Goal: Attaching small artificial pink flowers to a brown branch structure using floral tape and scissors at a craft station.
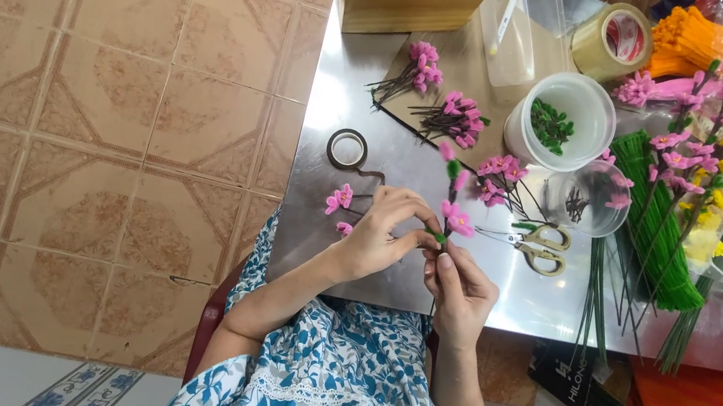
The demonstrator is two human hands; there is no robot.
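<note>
Stem: upright in view, pink blooms toward desk's far edge.
Left hand: pinched the stem.
Right hand: gripped it below.
Place: near front edge.
Room: bare desk leftward; scissors right.

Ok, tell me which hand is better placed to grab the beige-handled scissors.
Right hand, probably: it sits beside the beige-handled scissors, while the left hand lies farther off, pinching the pink artificial flower stem.
</note>
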